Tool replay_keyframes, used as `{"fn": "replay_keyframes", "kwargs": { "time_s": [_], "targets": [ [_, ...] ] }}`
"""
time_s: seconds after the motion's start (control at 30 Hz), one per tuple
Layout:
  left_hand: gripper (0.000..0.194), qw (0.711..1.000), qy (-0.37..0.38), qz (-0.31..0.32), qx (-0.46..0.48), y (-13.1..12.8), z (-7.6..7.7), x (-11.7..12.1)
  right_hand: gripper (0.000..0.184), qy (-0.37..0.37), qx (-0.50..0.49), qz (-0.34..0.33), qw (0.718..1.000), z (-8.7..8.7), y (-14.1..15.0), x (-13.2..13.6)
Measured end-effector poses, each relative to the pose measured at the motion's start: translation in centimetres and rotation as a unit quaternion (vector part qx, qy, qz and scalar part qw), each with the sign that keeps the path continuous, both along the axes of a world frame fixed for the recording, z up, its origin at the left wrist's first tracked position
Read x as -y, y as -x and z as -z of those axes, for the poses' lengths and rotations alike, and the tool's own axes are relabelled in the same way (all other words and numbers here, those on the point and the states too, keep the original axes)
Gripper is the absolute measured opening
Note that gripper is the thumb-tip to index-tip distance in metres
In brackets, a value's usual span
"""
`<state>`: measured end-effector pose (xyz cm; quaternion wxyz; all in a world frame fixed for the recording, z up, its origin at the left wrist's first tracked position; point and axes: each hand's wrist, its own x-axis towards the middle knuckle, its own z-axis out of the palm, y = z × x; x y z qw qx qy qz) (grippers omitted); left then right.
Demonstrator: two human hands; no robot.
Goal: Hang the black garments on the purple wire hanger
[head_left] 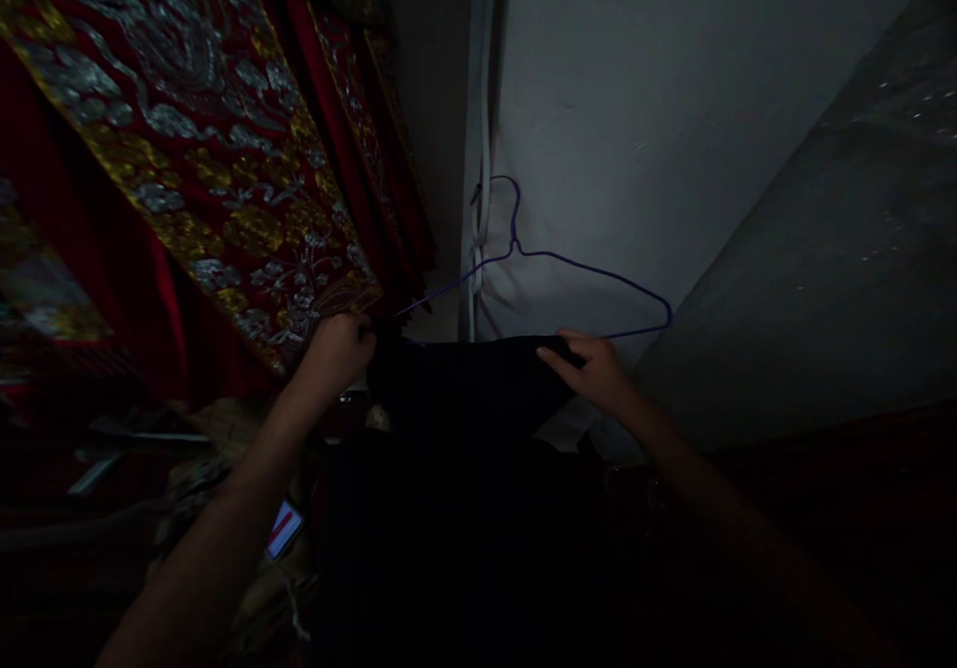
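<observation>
Left hand (340, 351) and right hand (594, 374), fingers closed, pinch black cloth (478, 379) at purple hanger (598, 267). Uneven pulling could slip it loose.

No legible txt, nos. or signs.

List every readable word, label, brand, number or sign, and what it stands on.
None can be read.
Black cloth, thin purple hanger: no lettering visible.
Small pale-blue rectangle with red bar: any lettering too small and blurred.
Pale grey wall: faint marks, too small to read.
</observation>
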<state>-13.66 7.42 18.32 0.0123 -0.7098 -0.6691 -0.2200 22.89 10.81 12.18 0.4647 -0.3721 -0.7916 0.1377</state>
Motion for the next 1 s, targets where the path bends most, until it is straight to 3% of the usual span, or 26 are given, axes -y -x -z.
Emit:
{"fn": "replay_keyframes", "kwargs": {
  "time_s": [0.2,0.3,0.4,0.5,0.57,0.7,0.8,0.9,1.0],
  "targets": [
    [0.027,0.999,-0.040,0.020,0.009,0.5,-1.6,-1.6,0.047,-0.017,0.011,0.007,1.000,0.1,0.9,0.9],
    [0.022,0.998,0.041,0.050,0.016,1.3,-1.4,-2.1,0.051,-0.032,-0.001,0.039,0.999,0.3,1.2,0.9],
    [0.015,0.988,0.131,0.073,0.020,1.8,-0.2,-2.8,0.050,-0.028,0.003,0.051,0.998,0.5,1.4,1.0],
    [0.014,0.980,0.176,0.089,0.030,2.0,0.3,-3.5,0.050,-0.018,0.005,0.045,0.999,0.6,1.5,1.3],
    [0.015,0.985,0.144,0.088,0.038,2.0,-0.3,-3.5,0.050,-0.017,0.007,0.042,0.999,0.6,1.7,1.5],
    [0.024,0.994,-0.016,0.074,0.074,0.5,-3.2,-2.2,0.046,-0.004,0.016,0.031,0.999,0.7,2.2,1.8],
    [0.023,0.987,-0.047,0.094,0.121,-1.9,-4.8,-1.2,0.043,0.013,0.009,0.007,1.000,0.6,2.9,2.2],
    [0.018,0.971,-0.036,0.130,0.200,-4.2,-4.9,-1.4,0.034,0.022,0.004,-0.041,0.999,0.3,3.8,2.9],
    [0.020,0.956,-0.036,0.150,0.248,-5.0,-3.7,-2.6,0.016,0.004,0.020,-0.077,0.997,-0.2,3.6,3.7]
  ]
}}
